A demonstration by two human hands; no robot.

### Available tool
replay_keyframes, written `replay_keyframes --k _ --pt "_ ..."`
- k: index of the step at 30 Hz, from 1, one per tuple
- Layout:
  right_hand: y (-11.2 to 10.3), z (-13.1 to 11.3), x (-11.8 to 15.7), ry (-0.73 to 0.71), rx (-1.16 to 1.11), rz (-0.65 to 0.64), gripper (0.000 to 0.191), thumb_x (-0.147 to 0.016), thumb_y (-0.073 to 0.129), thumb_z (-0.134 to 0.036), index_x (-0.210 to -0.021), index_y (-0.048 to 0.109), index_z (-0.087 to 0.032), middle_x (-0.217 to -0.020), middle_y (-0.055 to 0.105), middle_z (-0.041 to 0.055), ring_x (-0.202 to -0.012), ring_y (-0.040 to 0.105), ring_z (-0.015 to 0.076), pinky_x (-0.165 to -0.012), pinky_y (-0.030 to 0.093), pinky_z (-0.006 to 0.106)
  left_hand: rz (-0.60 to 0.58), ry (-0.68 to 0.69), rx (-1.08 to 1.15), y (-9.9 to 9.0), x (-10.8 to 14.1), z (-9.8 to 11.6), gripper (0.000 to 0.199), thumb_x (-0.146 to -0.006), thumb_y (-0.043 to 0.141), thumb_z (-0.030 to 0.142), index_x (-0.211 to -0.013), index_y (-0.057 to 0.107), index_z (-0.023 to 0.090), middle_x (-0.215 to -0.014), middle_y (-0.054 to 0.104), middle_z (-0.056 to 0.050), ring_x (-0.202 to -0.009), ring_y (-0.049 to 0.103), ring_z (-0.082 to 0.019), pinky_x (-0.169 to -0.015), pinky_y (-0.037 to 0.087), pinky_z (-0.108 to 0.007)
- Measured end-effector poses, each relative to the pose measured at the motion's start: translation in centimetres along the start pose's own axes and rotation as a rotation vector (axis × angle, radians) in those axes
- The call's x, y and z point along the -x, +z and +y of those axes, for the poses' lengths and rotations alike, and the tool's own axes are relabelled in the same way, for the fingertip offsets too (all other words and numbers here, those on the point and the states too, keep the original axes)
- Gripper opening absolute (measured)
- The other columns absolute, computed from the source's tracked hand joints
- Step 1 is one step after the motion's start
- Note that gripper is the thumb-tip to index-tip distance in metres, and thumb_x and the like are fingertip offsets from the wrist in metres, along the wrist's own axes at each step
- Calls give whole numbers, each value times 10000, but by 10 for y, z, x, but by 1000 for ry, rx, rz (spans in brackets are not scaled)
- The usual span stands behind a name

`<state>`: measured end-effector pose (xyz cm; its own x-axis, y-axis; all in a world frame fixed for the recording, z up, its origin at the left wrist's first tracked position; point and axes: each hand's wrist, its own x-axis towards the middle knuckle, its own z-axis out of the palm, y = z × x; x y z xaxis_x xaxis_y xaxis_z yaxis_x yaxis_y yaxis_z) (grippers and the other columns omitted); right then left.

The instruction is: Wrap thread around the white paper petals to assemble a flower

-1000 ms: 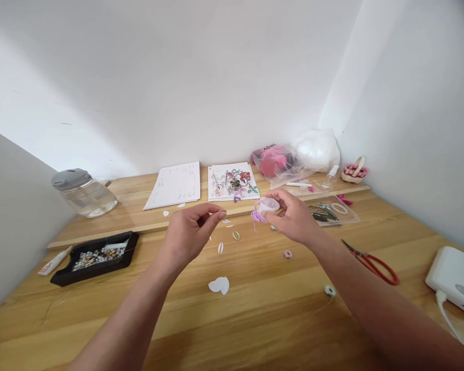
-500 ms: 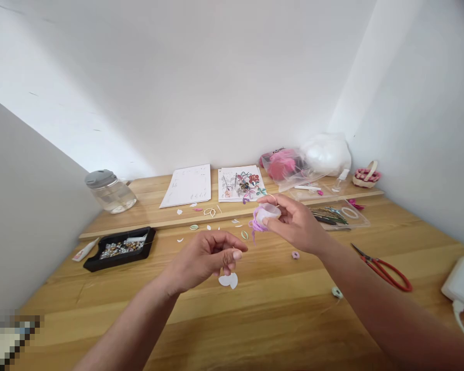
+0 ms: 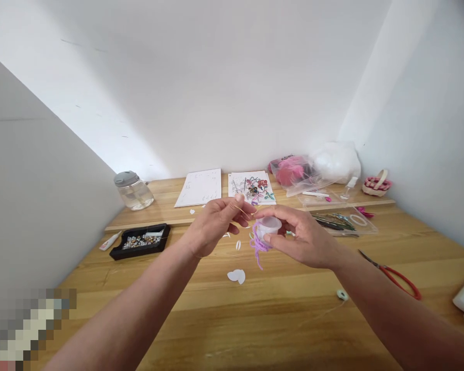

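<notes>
Held between the thumb and fingers of my right hand is a small translucent plastic cup, tilted slightly. Purple yarn is wound round its side, with a loose end hanging down. To its left, my left hand pinches a thin golden wire between thumb and fingers. The wire runs toward the cup's rim, near my right fingertips; how it meets the cup is too fine to tell. Below both hands, white petal-shaped paper pieces lie on the wooden table.
A black tray of beads and a lidded jar stand left. Papers lie on the back ledge. At right are red-handled pliers, a small spool, a clear tray of tools, and a small woven basket.
My left hand has risen and moved closer to the cup, the wire now showing at its fingertips. The cup in my right hand sits slightly lower. The whole view has shifted a little.
</notes>
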<state>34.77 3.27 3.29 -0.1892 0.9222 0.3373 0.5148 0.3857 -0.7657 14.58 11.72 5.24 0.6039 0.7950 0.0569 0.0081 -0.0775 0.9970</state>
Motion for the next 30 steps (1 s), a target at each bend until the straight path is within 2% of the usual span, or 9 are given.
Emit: replay_keyframes --k 2,5,10,12,14,17,21,24,30 --pt "0 1 0 -27 43 -23 360 -840 623 -213 -1194 655 -272 -1009 688 29 -756 601 144 -667 511 279 -54 -11 94 1 -1 -1 540 -875 539 643 -967 728 145 -901 665 -103 -767 589 -148 -605 451 -239" --pt "-1 6 -1 -8 54 -21 339 -855 618 -236 -1191 653 -260 -977 684 27 -734 592 136 -648 499 268 -156 30 36 -7 5 -1 396 -834 710 467 -1112 699 185 -1056 669 -91 -847 597 -140 -673 473 -237" --pt "-4 16 -2 82 7 5 325 -864 632 -295 -1188 639 -265 -995 692 31 -761 619 148 -662 520 280 -471 105 -64 -37 16 2 510 -753 817 359 -1225 674 226 -1286 636 -109 -1103 607 -219 -932 489 -321" --pt "-4 18 -3 89 -27 -6 322 -865 627 -283 -1186 637 -263 -1001 699 36 -764 631 151 -665 529 284 -423 141 3 -44 12 0 520 -793 738 520 -1206 689 208 -1259 655 -125 -1118 613 -239 -940 489 -336" --pt "-3 19 -3 79 -55 -17 314 -860 626 -262 -1173 642 -265 -1033 703 39 -794 643 157 -685 537 287 -233 120 81 -44 2 -4 515 -844 613 625 -1080 728 182 -1101 706 -122 -992 648 -210 -861 510 -326" --pt "-1 19 -5 61 -70 -30 311 -849 636 -246 -1160 650 -263 -1059 700 39 -841 650 165 -718 541 289 4 -4 14 -31 -14 -11 406 -793 722 547 -951 731 173 -941 718 -72 -772 625 -127 -694 474 -251" --pt "0 17 -7 53 -104 -62 303 -867 613 -255 -1168 648 -243 -981 684 36 -795 632 152 -704 536 280 -99 -30 -41 -6 -27 -14 381 -704 835 406 -994 734 180 -916 730 -51 -737 612 -111 -674 447 -247" --pt "-1 21 -8 69 -136 -75 295 -869 610 -258 -1161 645 -238 -987 684 35 -809 639 155 -718 537 283 -23 48 4 4 -29 -14 245 -695 833 334 -822 725 155 -802 716 -35 -722 609 -110 -700 466 -256" --pt "-8 42 -11 148 -91 11 367 -841 645 -276 -1208 649 -257 -1037 714 43 -845 664 175 -730 541 298 52 44 -63 -12 -21 1 267 -756 773 410 -817 663 175 -664 662 -9 -599 557 -94 -565 401 -213"
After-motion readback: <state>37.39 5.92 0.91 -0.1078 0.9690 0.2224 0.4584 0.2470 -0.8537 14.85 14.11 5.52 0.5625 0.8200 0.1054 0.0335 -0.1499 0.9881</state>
